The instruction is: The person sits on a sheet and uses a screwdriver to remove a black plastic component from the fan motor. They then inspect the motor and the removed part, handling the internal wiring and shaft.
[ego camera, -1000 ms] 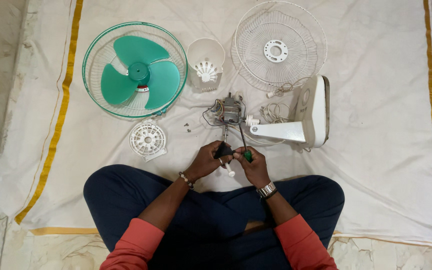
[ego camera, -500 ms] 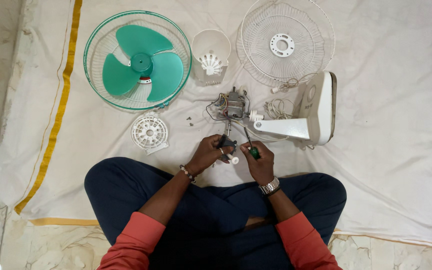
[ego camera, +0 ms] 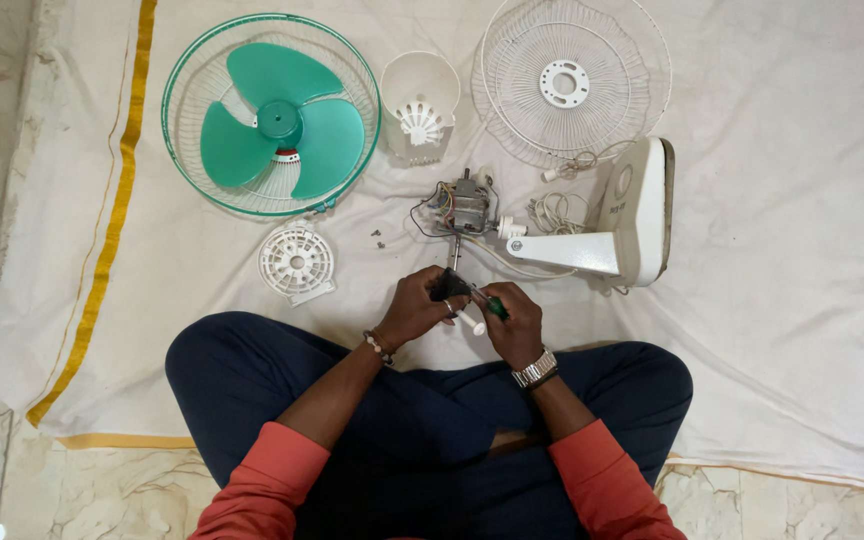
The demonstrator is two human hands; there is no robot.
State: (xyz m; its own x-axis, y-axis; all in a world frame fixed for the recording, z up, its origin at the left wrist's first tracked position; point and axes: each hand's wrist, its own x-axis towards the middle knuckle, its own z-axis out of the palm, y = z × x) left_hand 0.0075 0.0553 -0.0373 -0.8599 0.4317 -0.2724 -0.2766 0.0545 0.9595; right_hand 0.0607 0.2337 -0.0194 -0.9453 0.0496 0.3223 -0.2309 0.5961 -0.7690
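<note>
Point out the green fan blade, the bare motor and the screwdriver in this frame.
green fan blade (ego camera: pixel 282 125): head view, on the round central hub.
bare motor (ego camera: pixel 464 207): head view, on the metal body among its wires.
screwdriver (ego camera: pixel 493 307): head view, on the green handle in the right hand (ego camera: pixel 515 325).

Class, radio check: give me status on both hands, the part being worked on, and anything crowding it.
Left hand holds small dark part. Right hand grips green-handled screwdriver against it. Fan motor lies just beyond, wires trailing; loose screws nearby.
</note>
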